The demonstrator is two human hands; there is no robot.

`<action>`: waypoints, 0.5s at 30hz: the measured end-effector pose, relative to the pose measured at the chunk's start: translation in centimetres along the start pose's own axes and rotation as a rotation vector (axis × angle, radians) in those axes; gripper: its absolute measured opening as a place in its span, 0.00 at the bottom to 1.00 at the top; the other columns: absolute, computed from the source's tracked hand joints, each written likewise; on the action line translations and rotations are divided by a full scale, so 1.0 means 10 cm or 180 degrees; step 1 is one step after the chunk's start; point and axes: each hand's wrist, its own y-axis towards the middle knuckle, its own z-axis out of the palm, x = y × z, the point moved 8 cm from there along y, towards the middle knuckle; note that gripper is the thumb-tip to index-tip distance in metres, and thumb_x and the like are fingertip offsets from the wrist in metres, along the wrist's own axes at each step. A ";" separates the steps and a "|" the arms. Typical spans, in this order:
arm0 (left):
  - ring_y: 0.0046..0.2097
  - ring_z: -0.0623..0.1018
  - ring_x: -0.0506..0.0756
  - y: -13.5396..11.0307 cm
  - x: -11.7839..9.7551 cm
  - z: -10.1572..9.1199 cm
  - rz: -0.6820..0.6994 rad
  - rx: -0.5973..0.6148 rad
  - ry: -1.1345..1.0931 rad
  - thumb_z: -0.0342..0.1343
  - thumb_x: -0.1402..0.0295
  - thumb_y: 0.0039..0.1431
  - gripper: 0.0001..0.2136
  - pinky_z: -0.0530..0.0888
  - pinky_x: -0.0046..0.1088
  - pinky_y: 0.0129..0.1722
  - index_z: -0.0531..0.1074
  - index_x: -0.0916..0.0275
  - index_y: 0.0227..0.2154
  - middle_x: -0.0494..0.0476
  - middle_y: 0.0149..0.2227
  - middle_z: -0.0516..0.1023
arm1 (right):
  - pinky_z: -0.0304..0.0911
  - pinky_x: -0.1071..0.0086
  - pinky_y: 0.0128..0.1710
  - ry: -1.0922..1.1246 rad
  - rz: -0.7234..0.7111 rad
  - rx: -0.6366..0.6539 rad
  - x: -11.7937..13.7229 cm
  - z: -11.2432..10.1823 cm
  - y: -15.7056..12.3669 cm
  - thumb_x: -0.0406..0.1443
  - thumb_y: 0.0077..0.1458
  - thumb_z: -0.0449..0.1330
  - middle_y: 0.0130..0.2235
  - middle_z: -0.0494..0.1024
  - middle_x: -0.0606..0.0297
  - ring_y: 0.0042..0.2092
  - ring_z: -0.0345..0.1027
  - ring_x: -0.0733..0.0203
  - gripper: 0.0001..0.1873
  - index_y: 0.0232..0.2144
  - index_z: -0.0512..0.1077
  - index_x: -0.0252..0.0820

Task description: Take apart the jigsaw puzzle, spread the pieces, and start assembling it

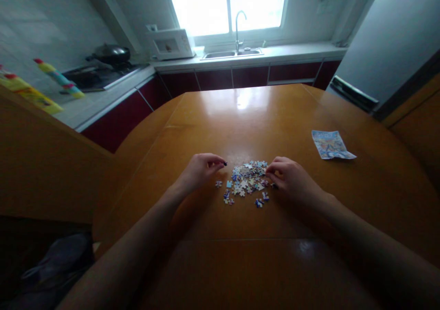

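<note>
A heap of small jigsaw puzzle pieces (249, 174) lies on the wooden table, some face up in colour and some showing pale backs. My left hand (202, 167) is left of the heap, thumb and forefinger pinching a dark puzzle piece (225, 163) just above the table. At the heap's right edge is my right hand (285, 172), its fingers bent together and touching the pieces there. Whether it grips one is hidden. A few loose pieces, among them a light blue piece (229, 184), lie apart on the near side.
A creased printed sheet (332, 145) lies to the right on the table (220, 117). Beyond the table are a counter with a sink (220, 54), a white microwave (172, 44), and a stove with a black wok (112, 53). A fridge (388, 39) stands at right.
</note>
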 end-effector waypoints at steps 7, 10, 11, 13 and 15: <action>0.29 0.74 0.53 -0.06 0.38 0.01 -0.0919 0.0410 0.0387 0.61 0.62 0.54 0.09 0.66 0.27 0.28 0.76 0.63 0.30 0.54 0.28 0.78 | 0.60 0.65 0.30 -0.0283 0.1049 0.0535 -0.59 -0.11 -0.04 0.32 0.54 0.59 0.28 0.80 0.60 0.29 0.71 0.59 0.09 0.26 0.78 0.41; 0.28 0.73 0.53 -0.07 0.36 0.02 -0.0866 0.0311 0.0609 0.61 0.62 0.55 0.08 0.65 0.27 0.27 0.76 0.63 0.29 0.54 0.27 0.76 | 0.59 0.66 0.29 -0.0339 0.1143 0.0450 -0.64 -0.12 -0.04 0.33 0.52 0.62 0.29 0.80 0.60 0.29 0.71 0.59 0.05 0.28 0.78 0.41; 0.28 0.73 0.52 -0.06 0.32 0.00 -0.0811 0.0212 0.0657 0.61 0.63 0.55 0.08 0.65 0.27 0.27 0.76 0.63 0.29 0.54 0.27 0.76 | 0.59 0.66 0.29 -0.0373 0.1144 0.0345 -0.63 -0.14 -0.04 0.34 0.52 0.63 0.30 0.80 0.60 0.30 0.71 0.59 0.03 0.30 0.78 0.41; 0.29 0.72 0.52 -0.06 0.16 -0.01 -0.0483 0.0002 0.0695 0.62 0.67 0.55 0.05 0.65 0.27 0.29 0.75 0.64 0.29 0.54 0.29 0.76 | 0.61 0.66 0.31 -0.0420 0.0967 0.0122 -0.53 -0.17 -0.02 0.34 0.52 0.64 0.32 0.79 0.60 0.32 0.71 0.58 0.04 0.33 0.78 0.41; 0.32 0.72 0.51 -0.08 -0.11 0.06 0.0141 0.0033 0.0605 0.61 0.69 0.57 0.03 0.67 0.27 0.32 0.76 0.63 0.30 0.55 0.32 0.76 | 0.63 0.65 0.36 -0.0387 0.0431 0.0015 -0.30 -0.15 0.00 0.33 0.54 0.64 0.35 0.78 0.59 0.36 0.70 0.57 0.04 0.34 0.78 0.41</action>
